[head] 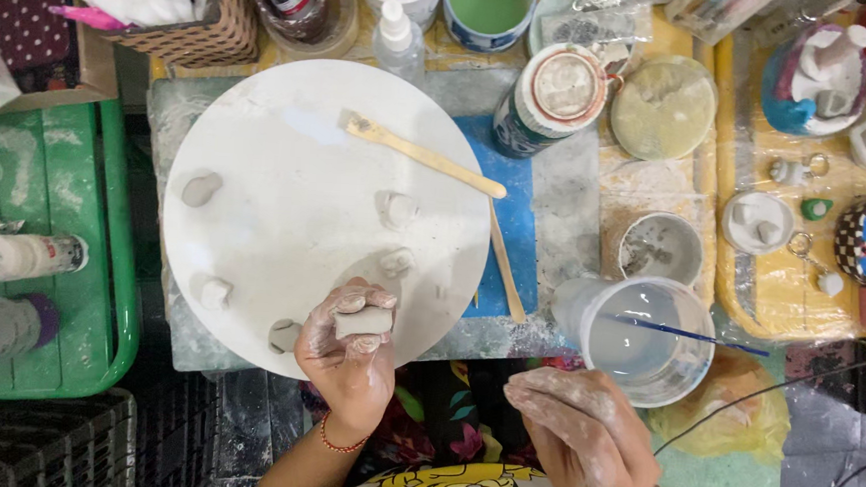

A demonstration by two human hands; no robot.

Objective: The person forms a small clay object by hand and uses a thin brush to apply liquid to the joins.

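Head view, left hand: my left hand [348, 354], lower centre, pinches a small pale grey clay block [363, 321], its long axis running left-right, over the round white board [289, 144].
Head view, right hand: my right hand [582, 423], lower right, rests empty with fingers loosely together, farther from the block.

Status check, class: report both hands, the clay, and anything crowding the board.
Left hand shut on clay piece. Right hand empty, off the board. Five clay lumps on it; wooden tool at its rim.

A cluttered worktable [566, 197] under even light, a green tray [102, 253] at its side.
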